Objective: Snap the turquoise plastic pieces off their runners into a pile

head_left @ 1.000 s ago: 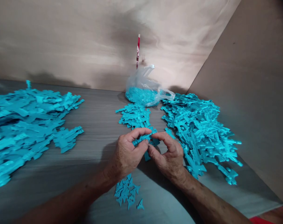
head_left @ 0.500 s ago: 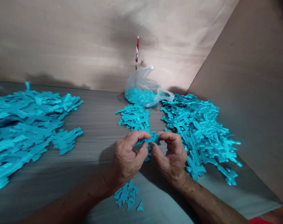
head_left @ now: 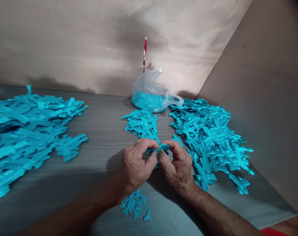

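Turquoise and jagged-edged, a thin flat piece [head_left: 164, 147] sits just below the frame's centre. On my feed, the left hand [head_left: 136, 162] and the right hand [head_left: 177, 165] each pinch it between thumb and forefinger. At lower centre I see small, pointed turquoise cut-outs [head_left: 132, 204] on the grey wood-grained table [head_left: 99, 116]; above centre, a translucent plastic bag [head_left: 147, 86] holds turquoise bits [head_left: 147, 101].

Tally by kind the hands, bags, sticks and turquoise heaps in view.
Hands: 2 (left hand, right hand)
Bags: 1 (plastic bag)
Sticks: 1 (red-and-white stick)
Heaps: 4 (left heap, right heap, middle heap, near heap)
Total: 8
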Demonstrator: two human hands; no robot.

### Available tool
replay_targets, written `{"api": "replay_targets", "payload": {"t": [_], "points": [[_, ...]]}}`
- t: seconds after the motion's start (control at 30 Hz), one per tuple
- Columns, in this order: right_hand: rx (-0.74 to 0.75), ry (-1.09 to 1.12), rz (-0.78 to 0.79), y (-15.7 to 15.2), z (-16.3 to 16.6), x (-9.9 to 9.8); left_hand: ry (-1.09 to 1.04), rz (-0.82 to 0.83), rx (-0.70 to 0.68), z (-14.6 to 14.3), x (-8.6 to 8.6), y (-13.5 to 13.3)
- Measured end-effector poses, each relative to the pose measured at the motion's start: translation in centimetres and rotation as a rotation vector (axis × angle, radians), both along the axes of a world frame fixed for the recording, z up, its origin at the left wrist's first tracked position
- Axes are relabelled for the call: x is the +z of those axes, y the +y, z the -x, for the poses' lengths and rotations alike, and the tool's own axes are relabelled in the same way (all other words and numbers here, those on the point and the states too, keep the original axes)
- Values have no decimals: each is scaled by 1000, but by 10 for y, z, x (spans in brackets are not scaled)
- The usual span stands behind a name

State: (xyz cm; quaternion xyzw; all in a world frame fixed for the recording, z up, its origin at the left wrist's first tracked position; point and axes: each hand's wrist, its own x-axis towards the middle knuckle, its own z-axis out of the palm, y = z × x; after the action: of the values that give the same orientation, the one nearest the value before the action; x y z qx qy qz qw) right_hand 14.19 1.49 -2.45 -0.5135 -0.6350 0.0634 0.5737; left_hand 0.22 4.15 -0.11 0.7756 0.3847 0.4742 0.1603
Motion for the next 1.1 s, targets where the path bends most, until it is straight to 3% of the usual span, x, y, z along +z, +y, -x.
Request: {"api": "replay_targets", "payload": {"t": [0.23,0.37,0.43,0.5,0.67,0.8,0.93,1.1], "points": [[-22,97,191,23,-25,1,-221,495,50,13,-17,44],[19,-77,381,27,-38,1,-262,598,94,28,-31,73],[99,-244,526,22,-38,4,-151,564,89,33,-35,80],[167,-411,628,17,-37,8,-10,430,67,35,-36,81],[191,-772,632,13,-33,17,206,13,27,32,-25,72],[183,-937,677,16,-31,14,381,64,-119,27,-15,56],[199,-929,669,19,-34,7,677,169,-268,24,-17,41],[240,-952,623,23,-38,2,831,170,-267,23,-26,33]]}}
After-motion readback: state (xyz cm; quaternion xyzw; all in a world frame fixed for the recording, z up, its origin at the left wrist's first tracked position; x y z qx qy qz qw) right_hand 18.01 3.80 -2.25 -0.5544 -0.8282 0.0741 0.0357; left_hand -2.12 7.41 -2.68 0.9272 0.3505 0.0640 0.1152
